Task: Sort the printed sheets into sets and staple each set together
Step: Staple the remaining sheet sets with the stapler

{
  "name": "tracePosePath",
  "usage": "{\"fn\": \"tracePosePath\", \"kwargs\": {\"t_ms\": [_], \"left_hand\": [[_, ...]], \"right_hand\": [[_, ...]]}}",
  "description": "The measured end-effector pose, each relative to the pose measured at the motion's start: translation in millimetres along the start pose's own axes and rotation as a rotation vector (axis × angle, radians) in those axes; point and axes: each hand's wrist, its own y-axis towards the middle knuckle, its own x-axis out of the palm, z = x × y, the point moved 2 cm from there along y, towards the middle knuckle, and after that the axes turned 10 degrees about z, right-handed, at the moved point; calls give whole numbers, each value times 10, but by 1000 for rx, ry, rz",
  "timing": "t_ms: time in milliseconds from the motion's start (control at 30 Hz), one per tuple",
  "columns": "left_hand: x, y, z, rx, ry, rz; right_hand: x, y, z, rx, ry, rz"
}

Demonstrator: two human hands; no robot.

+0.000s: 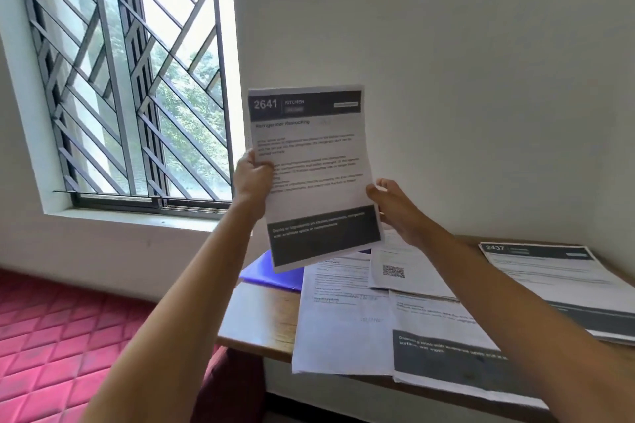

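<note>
The printed sheet [316, 154] headed "2641 Kitchen" was held up in the air, above the far end of the bench [254, 316]. The left hand [252, 178] had its grip clamped on the sheet's left edge, and the right hand [395, 206] pinched the right edge lower down. More loose sheets [343, 319] lay overlapping on the bench, partly over a blue folder [268, 273].

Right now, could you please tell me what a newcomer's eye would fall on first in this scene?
First, the printed sheet headed 2641 KITCHEN, held up before the white wall at centre by the left hand and right hand at its side edges. Next, the barred window at upper left, bright with greenery, and the loose sheets spread over the wooden table at lower right.
</note>
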Motion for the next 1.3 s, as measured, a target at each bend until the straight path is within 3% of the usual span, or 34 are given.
{"fn": "tracePosePath", "kwargs": {"t_ms": [200,500,767,1000,1133,1300], "left_hand": [[311,-135,-167,32,-13,-70],[570,-415,-423,195,165,24],[565,-730,-766,241,248,-65],[547,-806,-783,296,275,-42],[532,-834,-855,259,240,-24],[451,-849,-949,32,28,11]], "right_hand": [[-367,-11,-6,-18,4,39],[-483,-194,408,-76,37,154],[-448,-380,780,-29,-17,129],[-436,-445,807,-32,-48,120],[-460,-457,821,-34,-46,106],[-465,-473,821,-24,-36,101]]}}
